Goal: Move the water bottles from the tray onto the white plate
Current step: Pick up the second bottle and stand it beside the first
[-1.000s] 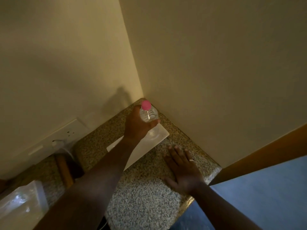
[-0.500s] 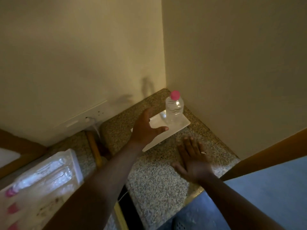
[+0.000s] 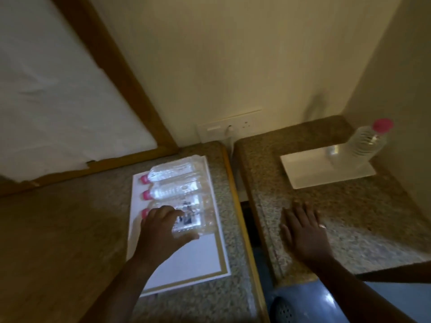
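From the head camera, you are looking down at two speckled tabletop sections with a dark gap between them.

On the left tabletop [image 3: 221, 173] the tray [image 3: 200, 259] is lying flat, white with a gold border. Three bottles are lying on their sides across its far half, side by side, pink caps pointing left. The far bottle [image 3: 172, 171] and the middle bottle [image 3: 177, 190] are lying untouched, well clear of your fingers. The near bottle [image 3: 198, 217] is sitting under your left hand [image 3: 163, 229]: your fingers [image 3: 163, 213] are curling over its cap end from above, and your thumb is lying along its near side. You are wrapping the bottle, though blur keeps me from telling how firmly you are clenching it. It is resting on the tray. Your left forearm is reaching up from the lower edge, angled toward the right, wrist bent slightly down.

Your right hand [image 3: 305, 231] is lying palm down on the right tabletop [image 3: 349, 217], fingers spread and released, gripping nothing, a ring [image 3: 322, 226] on one finger. Its forearm is running in from the lower right corner.

Beyond that hand, well apart from it, the plate [image 3: 310, 169] is sitting near the wall corner. One bottle [image 3: 366, 143] with a pink cap is standing on its far right corner; it looks tilted, as the wide lens would make it.

A socket [image 3: 229, 129] with a plug in it is sitting on the wall behind the gap.
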Demonstrator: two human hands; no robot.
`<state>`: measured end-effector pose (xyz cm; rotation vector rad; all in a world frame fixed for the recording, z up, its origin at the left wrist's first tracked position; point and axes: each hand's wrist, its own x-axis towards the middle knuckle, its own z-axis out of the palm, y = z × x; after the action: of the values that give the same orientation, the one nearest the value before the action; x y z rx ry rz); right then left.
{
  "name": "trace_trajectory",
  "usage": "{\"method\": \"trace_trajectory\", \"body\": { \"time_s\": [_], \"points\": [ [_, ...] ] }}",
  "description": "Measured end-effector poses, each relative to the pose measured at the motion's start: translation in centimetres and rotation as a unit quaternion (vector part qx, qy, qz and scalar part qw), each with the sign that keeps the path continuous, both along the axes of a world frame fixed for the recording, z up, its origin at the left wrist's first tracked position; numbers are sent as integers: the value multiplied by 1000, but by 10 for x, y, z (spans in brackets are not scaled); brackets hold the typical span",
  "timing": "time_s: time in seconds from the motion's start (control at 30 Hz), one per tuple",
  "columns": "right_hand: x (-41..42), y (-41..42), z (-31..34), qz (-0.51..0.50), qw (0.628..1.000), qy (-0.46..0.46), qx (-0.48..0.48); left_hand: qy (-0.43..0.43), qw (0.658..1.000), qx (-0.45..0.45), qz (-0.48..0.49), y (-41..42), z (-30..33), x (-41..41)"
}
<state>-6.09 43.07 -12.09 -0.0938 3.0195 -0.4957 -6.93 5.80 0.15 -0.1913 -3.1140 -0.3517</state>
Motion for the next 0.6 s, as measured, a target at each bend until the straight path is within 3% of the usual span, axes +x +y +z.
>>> {"method": "trace_trajectory", "body": {
  "time_s": [0.13, 0.33, 0.6],
  "points": [
    [-2, -14, 1, 9, 1000, 20, 13, -49, 997, -52, 5, -32, -12, 14],
    [-2, -19, 2, 16, 999, 24, 45, -56, 998, 32, -16, -37, -35, 37],
    [11, -32, -4, -8, 999, 27, 28, -65, 996, 60, -3, -54, -41, 62]
  ]
}}
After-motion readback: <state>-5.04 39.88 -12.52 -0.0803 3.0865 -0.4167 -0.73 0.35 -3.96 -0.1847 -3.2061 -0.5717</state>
